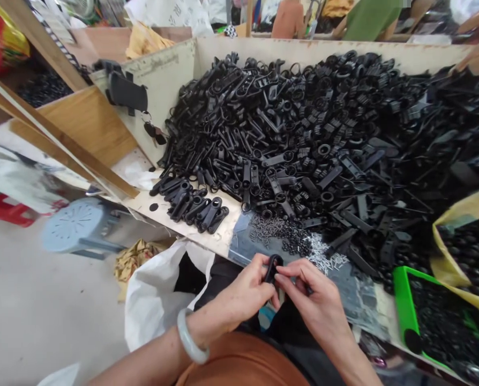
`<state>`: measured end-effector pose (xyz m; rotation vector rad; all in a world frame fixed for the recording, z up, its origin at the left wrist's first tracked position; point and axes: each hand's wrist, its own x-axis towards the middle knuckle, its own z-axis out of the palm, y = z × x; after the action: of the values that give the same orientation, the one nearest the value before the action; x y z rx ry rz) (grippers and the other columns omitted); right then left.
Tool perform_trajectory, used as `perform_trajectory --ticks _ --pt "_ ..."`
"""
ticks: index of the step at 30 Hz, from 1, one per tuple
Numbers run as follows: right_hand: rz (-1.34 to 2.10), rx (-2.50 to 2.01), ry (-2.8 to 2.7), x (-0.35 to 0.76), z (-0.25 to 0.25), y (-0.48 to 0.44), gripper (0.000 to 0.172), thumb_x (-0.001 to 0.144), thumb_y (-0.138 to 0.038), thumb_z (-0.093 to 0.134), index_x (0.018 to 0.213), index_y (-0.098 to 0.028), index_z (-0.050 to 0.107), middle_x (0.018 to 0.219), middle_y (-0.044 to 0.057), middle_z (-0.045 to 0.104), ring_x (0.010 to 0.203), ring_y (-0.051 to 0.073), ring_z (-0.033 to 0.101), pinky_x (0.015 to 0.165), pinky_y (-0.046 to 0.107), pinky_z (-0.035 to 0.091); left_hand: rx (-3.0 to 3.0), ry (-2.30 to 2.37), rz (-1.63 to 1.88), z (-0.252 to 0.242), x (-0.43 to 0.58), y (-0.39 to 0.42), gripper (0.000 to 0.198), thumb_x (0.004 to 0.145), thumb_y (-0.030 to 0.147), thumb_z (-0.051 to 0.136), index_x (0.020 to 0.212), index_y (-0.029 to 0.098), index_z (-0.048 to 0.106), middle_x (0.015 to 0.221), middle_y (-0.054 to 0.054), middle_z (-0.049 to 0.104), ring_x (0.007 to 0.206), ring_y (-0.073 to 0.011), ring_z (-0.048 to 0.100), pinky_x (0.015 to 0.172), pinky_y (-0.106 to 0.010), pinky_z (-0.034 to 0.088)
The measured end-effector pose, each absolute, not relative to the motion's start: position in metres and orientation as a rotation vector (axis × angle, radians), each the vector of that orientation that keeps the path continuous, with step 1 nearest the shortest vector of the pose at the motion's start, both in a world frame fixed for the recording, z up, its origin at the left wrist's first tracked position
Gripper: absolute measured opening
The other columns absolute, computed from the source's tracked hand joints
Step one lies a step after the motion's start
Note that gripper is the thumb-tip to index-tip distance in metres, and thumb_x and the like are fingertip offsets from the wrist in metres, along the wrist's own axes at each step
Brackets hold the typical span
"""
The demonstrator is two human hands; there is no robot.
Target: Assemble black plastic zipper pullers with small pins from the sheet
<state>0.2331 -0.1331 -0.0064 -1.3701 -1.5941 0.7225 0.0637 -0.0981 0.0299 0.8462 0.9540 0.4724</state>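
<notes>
Just beyond the table's front edge, my left hand [249,287] grips a black plastic part [273,267] with a looped top. My right hand [309,287] is closed at the part's right side, thumb and forefinger pinched against it; whatever lies between those fingertips is too small to make out. Behind the hands lie small dark pieces [266,229] and a scatter of silvery pins [323,254]. A row of similar black parts [195,206] rests on the table to the left. A large heap of black parts [279,123] fills the space behind.
A green tray [403,305] of small black pieces and a yellow-rimmed bag [444,246] stand at the right. A white sack [143,300] hangs open at left front, near a blue stool [73,225]. Wooden boards [90,126] enclose the left side.
</notes>
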Motion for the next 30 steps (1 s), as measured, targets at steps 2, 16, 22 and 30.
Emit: perform_trajectory --ticks 2,16,22,30 --pt "0.721 -1.385 -1.572 0.231 -0.006 -0.134 0.009 0.093 -0.022 0.068 0.087 -0.023 0.075 0.077 -0.001 0.064 0.052 0.01 0.048 0.049 0.023 0.04 0.884 0.96 0.471 0.027 0.064 -0.099 0.037 0.066 0.005 0.049 0.099 0.022 0.046 0.08 0.003 0.06 0.076 -0.0131 0.056 0.078 -0.027 0.042" --pt "0.69 -1.433 -1.556 0.224 -0.008 -0.141 0.016 0.096 -0.028 0.066 0.089 -0.021 0.078 0.077 0.002 0.067 0.053 0.011 0.05 0.049 0.023 0.042 0.858 0.933 0.492 0.021 0.062 -0.101 0.037 0.067 0.005 0.047 0.099 0.022 0.046 0.07 0.005 0.059 0.071 -0.0134 0.056 0.078 -0.027 0.042" --pt "0.806 -1.401 -1.681 0.228 -0.007 -0.145 0.021 0.1 -0.024 0.059 0.111 -0.024 0.077 0.09 0.003 0.069 0.056 0.01 0.055 0.05 0.022 0.044 1.026 0.948 0.505 0.007 0.054 -0.098 0.013 0.093 0.03 0.055 0.099 0.022 0.047 0.059 0.008 0.049 0.055 -0.0112 0.046 0.06 -0.024 0.036" --pt "0.893 -1.436 -1.771 0.24 -0.003 -0.146 0.028 0.105 -0.027 0.05 0.125 -0.025 0.07 0.095 0.004 0.068 0.068 0.013 0.065 0.059 0.022 0.052 1.144 0.884 0.473 -0.014 0.044 -0.092 0.024 0.101 0.044 0.051 0.105 0.02 0.049 0.078 0.002 0.064 0.052 -0.0072 0.045 0.055 -0.022 0.035"
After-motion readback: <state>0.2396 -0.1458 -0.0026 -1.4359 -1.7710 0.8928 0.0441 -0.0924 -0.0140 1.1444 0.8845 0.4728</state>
